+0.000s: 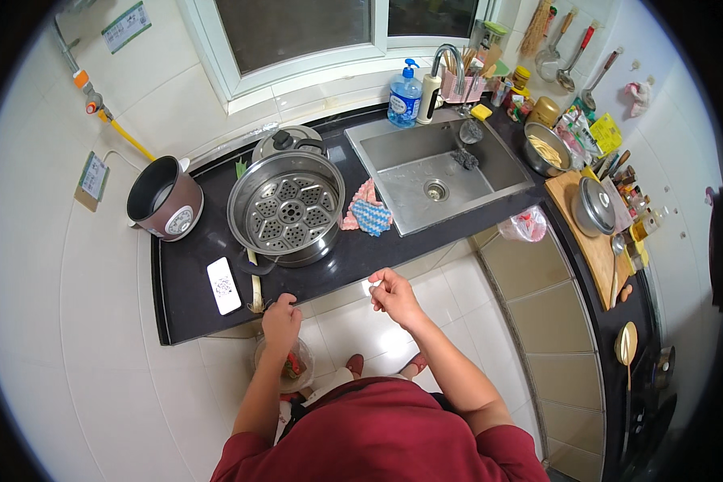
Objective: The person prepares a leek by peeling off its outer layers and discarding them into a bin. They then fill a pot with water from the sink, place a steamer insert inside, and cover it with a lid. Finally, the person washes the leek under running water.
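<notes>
My left hand [281, 323] is closed at the counter's front edge, beside the pale root end of a scallion [256, 291]; whatever its fingers hold is hidden. Over the floor in front of the counter, my right hand [396, 299] is closed in a pinch, with a tiny pale bit at its fingertips too small to name. The scallion runs under a steel steamer pot [285, 210], which has a perforated steaming plate inside. Left of the scallion lies a white phone [223, 286]. A bin with a clear bag [297, 361] stands below my left hand, with scraps inside.
A rice cooker [165, 198] is at the left, and a pot lid [289, 143] behind the steamer. Cloths [371, 218] lie by the steel sink [450, 197]. On the right are a cutting board [590, 241] with a lidded pot [594, 206], and a bowl [547, 150].
</notes>
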Tool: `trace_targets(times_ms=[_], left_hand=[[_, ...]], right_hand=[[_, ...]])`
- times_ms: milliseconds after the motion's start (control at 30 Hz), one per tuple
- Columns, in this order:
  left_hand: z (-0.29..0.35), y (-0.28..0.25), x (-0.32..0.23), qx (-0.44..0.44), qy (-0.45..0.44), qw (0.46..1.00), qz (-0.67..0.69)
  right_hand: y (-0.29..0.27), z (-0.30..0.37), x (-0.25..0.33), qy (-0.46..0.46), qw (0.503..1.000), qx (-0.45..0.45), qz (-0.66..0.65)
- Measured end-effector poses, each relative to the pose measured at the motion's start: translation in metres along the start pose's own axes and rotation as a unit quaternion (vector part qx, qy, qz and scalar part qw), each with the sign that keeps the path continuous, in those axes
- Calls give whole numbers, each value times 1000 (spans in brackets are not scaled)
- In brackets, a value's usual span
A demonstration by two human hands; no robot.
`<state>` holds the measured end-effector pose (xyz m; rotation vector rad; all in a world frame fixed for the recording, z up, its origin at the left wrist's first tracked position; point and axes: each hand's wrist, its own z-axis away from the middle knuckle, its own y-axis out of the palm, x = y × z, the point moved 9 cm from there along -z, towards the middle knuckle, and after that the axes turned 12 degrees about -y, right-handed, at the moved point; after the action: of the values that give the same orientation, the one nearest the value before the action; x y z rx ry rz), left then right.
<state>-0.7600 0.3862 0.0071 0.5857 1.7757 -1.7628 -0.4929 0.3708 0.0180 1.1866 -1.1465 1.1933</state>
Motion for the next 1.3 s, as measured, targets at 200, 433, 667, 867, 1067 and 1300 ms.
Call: trace_targets(times_ms=[200, 433, 667, 867, 1067, 1300], left_hand=[[-33, -28, 39, -85, -17, 996, 23], [-80, -39, 85, -122, -46, 989, -72], [-91, -24, 95, -119, 0, 993, -19], [-45, -8, 38, -82, 34, 996, 25], [-22, 6, -28, -121, 166, 979, -6], [-71, 5, 58, -166, -87, 955, -229]], right_hand=[[13, 1, 0, 21, 1000, -11, 5], [25, 2, -14, 34, 999, -25, 5], [16, 1, -20, 14, 999, -48, 19], [-10, 15, -23, 13, 995, -100, 15], [-44, 47, -17, 3, 991, -135, 15], [-111, 122, -17, 19, 974, -227, -1]])
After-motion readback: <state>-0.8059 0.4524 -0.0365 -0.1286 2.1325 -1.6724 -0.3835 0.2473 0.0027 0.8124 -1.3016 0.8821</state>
